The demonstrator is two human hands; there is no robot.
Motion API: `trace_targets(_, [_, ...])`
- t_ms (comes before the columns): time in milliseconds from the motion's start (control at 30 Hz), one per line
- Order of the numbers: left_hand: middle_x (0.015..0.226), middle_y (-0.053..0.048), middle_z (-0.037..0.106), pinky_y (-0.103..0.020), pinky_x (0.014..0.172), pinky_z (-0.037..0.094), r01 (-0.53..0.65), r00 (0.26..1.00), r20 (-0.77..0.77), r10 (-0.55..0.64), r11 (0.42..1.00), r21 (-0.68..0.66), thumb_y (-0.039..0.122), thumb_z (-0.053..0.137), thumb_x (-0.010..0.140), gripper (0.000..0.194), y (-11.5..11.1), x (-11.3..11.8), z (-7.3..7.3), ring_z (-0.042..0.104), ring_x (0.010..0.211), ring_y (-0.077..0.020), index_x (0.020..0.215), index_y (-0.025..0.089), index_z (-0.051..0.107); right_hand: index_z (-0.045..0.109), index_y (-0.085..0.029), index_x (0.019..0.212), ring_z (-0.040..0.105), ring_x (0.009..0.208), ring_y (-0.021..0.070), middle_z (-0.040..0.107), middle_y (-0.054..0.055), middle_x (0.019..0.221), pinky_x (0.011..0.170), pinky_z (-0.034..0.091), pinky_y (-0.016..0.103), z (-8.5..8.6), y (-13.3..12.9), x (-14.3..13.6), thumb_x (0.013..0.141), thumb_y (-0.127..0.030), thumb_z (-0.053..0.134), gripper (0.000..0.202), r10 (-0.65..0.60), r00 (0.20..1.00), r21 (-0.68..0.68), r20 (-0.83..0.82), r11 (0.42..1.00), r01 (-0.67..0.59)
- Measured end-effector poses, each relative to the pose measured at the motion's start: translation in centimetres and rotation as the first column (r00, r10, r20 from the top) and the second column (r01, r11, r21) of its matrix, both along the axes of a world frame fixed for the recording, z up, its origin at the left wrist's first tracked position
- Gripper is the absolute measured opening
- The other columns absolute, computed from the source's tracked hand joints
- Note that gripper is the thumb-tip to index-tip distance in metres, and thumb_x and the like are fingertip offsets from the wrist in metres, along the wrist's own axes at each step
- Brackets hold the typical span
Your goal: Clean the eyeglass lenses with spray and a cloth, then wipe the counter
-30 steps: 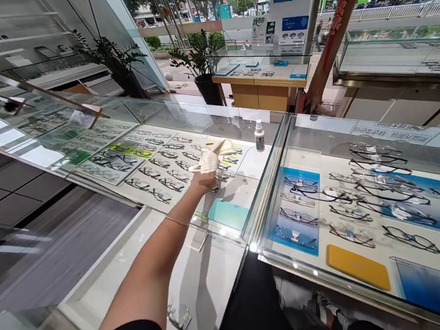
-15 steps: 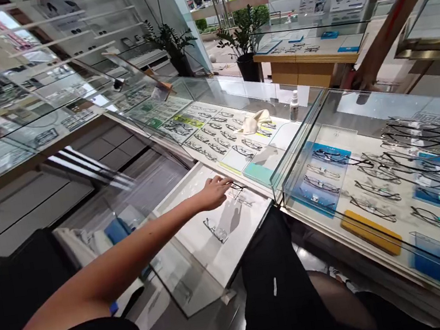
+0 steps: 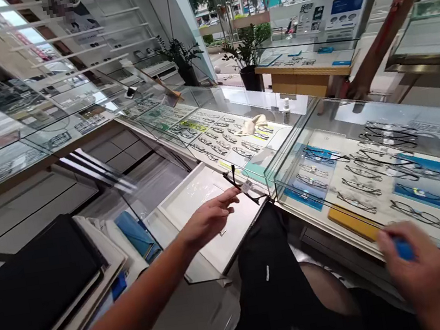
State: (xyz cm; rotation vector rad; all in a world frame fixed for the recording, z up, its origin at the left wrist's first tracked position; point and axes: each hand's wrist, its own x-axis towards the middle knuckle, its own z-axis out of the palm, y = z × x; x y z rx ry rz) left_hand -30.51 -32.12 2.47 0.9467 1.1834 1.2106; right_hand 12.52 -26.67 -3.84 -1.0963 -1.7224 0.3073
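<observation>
My left hand (image 3: 209,219) reaches over a white open drawer (image 3: 181,195), its fingertips closed on a pair of dark-framed eyeglasses (image 3: 246,186). The glasses are tilted above the drawer's far right corner, with a small pale tag or lens glint near the middle. A small piece of another thing shows below my hand in the drawer; the rest is hidden. At the lower right my right hand (image 3: 416,262) is curled, thumb and fingers together, over the front edge of the glass case. It is slightly blurred, and blue shows through the gap.
A glass display case (image 3: 324,144) on the right holds several eyeglasses and a yellow case (image 3: 352,222). Beyond the drawer, another glass counter holds rows of frames, with a cloth (image 3: 253,124) and a small bottle (image 3: 286,110) on top. A blue pouch (image 3: 135,233) lies at left.
My left hand has lifted the dark eyeglasses from the drawer and drawn back toward me. My right hand has come into view at the lower right. The view has shifted slightly.
</observation>
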Motion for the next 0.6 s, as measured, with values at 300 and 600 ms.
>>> trace_targets(300, [0.128, -0.009, 0.071, -0.033, 0.086, 0.052, -0.162, 0.907, 0.405, 0.116, 0.984, 0.08, 0.028, 0.079, 0.075, 0.036, 1.9, 13.4, 0.6, 0.064, 0.112, -0.0239, 0.111, 0.024, 0.081, 0.071, -0.021, 0.119, 0.065, 0.071, 0.0176, 0.072, 0.003, 0.086, 0.063, 0.052, 0.028, 2.6, 0.2, -9.5, 0.102, -0.05, 0.068, 0.034, 0.186, 0.915, -0.319, -0.357, 0.897, -0.306])
trace_targets(600, [0.112, -0.009, 0.076, -0.032, 0.091, 0.053, -0.131, 0.891, 0.448, 0.078, 0.987, 0.089, 0.04, 0.087, 0.077, 0.03, 2.9, 16.1, -0.3, 0.067, 0.102, -0.0195, 0.1, 0.022, 0.081, 0.07, -0.02, 0.099, 0.065, 0.067, 0.0178, 0.072, 0.002, 0.08, 0.062, 0.05, 0.028, 3.5, -0.1, -8.7, 0.102, -0.05, 0.071, 0.03, 0.115, 0.949, -0.224, -0.292, 0.957, -0.185])
